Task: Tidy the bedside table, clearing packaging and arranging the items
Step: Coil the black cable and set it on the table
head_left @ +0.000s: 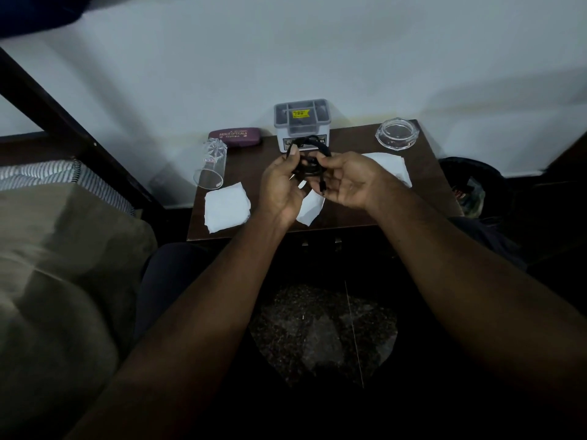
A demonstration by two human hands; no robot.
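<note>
white wall (286,42) behind; your dark bedside table (425,192) stands beside the bed (63,249). a grey organiser box (301,122) sits at the back, and three white tissues (226,206) lie nearer you. a clear glass (211,163) lies on its side at the left edge, a glass dish (397,133) back right, a maroon spectacle case (235,137) back left. your left hand (279,185) and right hand (349,182) both grip a coiled black cable (305,166) over the table's middle, fingers curled.

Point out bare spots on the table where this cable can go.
Bare wood for the cable shows between the organiser box and the glass dish, and between the tipped glass and that box. The left tissue, middle tissue and right tissue crowd the front and right.
</note>
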